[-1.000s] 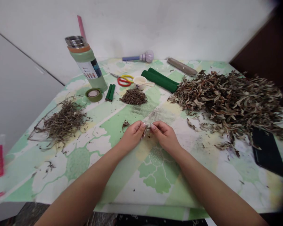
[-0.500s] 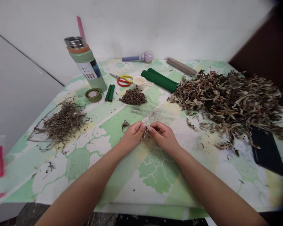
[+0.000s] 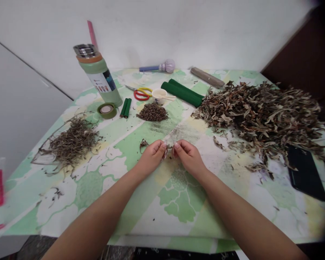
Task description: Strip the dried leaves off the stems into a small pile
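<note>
My left hand (image 3: 153,156) is closed in a pinch over the middle of the table, at a small bit of dried leaf (image 3: 169,147). Just to its right, my right hand (image 3: 187,154) pinches the other side of that bit, with a narrow gap between the two hands. Beyond them sits a low heap of dark crumbled plant bits (image 3: 152,112). A curled dried scrap (image 3: 143,144) lies beside my left hand. To the right spreads a large pile of dried leaves (image 3: 260,108); at the left is a heap of thin dry stems (image 3: 74,141).
A green bottle (image 3: 101,77) stands at the back left, near its lid (image 3: 107,110) and two short green rolls (image 3: 126,108). Scissors (image 3: 141,94), a white cup (image 3: 159,96), long green rolls (image 3: 182,93) and a brown roll (image 3: 207,77) lie behind. A black phone (image 3: 308,175) is at right.
My hands have drawn slightly apart, the right one shifting a little to the right, and a bit of dried leaf now shows between the fingertips. The view has tilted very slightly.
</note>
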`<action>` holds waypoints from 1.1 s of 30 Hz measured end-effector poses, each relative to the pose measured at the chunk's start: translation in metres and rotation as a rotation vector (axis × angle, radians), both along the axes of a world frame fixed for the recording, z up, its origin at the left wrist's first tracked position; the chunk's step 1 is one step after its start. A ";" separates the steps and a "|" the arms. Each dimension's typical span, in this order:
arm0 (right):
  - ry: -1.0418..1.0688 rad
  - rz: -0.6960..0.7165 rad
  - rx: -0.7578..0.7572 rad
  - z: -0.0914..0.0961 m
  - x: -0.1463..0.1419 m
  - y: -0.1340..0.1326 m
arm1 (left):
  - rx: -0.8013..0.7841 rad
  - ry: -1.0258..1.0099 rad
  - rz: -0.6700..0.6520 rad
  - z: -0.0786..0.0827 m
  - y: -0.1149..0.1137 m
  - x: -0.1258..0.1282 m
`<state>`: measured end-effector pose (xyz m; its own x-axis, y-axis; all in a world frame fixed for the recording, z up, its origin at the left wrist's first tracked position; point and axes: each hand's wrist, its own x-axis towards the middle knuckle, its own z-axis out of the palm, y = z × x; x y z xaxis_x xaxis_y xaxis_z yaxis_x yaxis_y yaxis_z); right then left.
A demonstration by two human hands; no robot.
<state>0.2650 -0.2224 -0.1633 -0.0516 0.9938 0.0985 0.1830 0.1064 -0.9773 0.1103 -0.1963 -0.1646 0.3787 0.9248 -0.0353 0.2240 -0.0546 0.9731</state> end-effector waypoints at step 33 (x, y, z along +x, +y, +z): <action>0.093 -0.040 -0.007 -0.004 0.000 0.000 | -0.176 -0.377 0.152 0.014 0.003 -0.003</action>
<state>0.2645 -0.2221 -0.1669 -0.0031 0.9955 0.0944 0.0956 0.0942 -0.9910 0.1071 -0.1933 -0.1509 0.2553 0.9633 -0.0832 -0.1555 0.1258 0.9798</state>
